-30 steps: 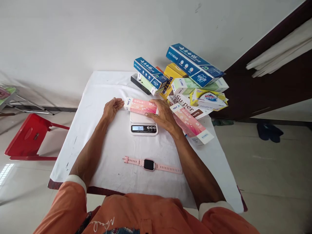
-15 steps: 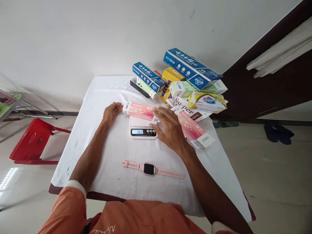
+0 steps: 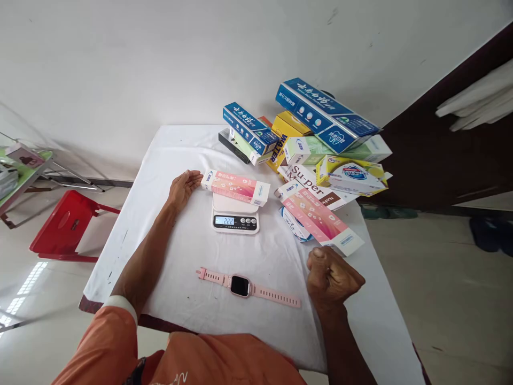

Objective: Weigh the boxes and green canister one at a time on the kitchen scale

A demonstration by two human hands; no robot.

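A pink-and-white toothpaste box [image 3: 236,187] lies across the white digital scale [image 3: 235,227], whose lit display appears to read 222. Beside the box's left end rests my left hand [image 3: 185,187], fingers stretched out and holding nothing, the tips at or very near the box. My right hand [image 3: 334,275] is closed in a fist over the table's right part, with nothing showing in it. Just beyond that fist a second pink toothpaste box [image 3: 316,216] leans on a small blue-and-white box [image 3: 295,224]. In front of the scale lies a pink smartwatch [image 3: 240,286] with its strap spread flat.
Blue toothpaste boxes [image 3: 328,115], a yellow soap pack [image 3: 351,175], a green box [image 3: 306,149] and other cartons are piled at the back right. A white cloth covers the table [image 3: 180,315]. To the left stands a red chair [image 3: 64,227]; a wall rises behind.
My right hand has left the box on the scale, moved right and toward me, and closed into a fist. The display went from about 363 to 222. My left hand stays put.
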